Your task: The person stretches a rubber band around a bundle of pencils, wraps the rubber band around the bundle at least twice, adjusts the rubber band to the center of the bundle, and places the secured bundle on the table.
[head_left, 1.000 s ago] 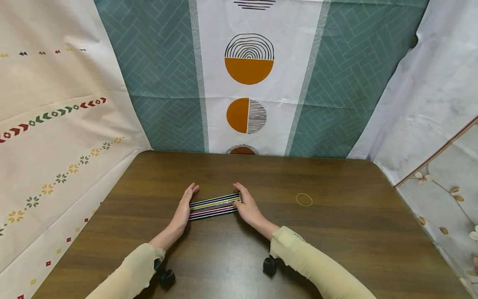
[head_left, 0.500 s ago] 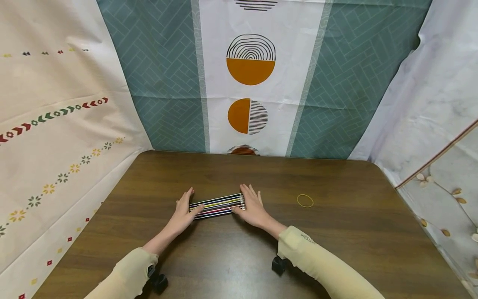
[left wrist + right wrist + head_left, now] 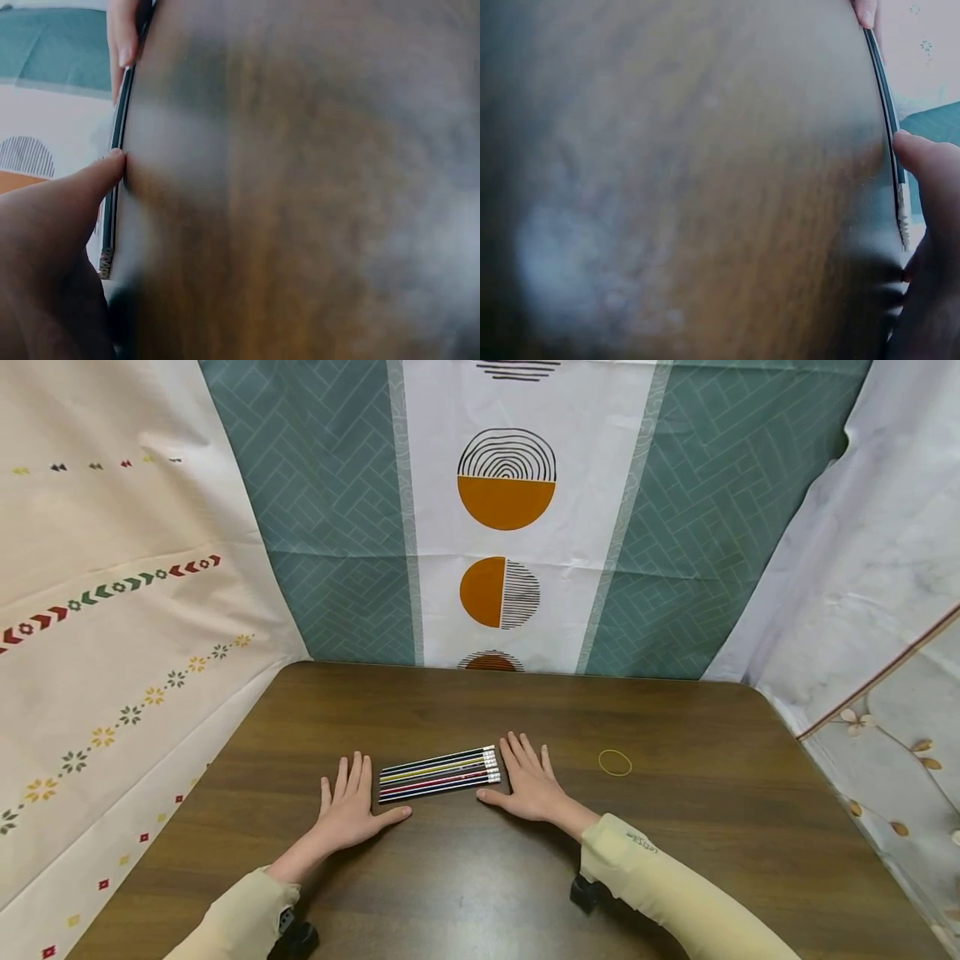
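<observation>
We see slim multicoloured pencils (image 3: pixel 437 774) lying crosswise, white erasers (image 3: pixel 492 768) rightward, slightly farther; left hand (image 3: pixel 348 812) and right hand (image 3: pixel 532 790) flank them, fingers apart.

One piece of lettering (image 3: pixel 642 842) can be picked out: a short word in dark print on the right sleeve (image 3: pixel 675 889), near its wrist end, against the pale yellow cloth. It appears to read "LetsSlim", though the letters are too small and soft to confirm the spelling. In the head view, the word slopes down toward the right.
</observation>
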Motion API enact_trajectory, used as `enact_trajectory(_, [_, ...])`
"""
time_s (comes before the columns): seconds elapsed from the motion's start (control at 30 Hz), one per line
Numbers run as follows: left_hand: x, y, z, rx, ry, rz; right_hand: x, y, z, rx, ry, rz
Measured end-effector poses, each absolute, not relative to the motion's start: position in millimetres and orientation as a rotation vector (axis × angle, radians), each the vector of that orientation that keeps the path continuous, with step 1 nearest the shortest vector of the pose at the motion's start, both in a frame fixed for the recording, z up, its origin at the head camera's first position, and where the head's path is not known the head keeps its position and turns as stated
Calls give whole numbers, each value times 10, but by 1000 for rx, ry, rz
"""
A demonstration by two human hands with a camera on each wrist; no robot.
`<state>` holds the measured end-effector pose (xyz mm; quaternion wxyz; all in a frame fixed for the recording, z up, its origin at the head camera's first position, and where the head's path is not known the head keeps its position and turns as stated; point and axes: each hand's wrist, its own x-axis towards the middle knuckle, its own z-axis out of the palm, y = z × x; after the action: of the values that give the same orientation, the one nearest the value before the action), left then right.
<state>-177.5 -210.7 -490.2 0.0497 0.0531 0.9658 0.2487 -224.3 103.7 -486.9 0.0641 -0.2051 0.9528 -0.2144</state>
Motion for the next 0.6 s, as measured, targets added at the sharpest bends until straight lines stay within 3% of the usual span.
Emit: enact_trajectory(0.6, [-1822, -2055, -4928, 167, 2915, 619, -2194, 995, -4825, -659, 2886, -495])
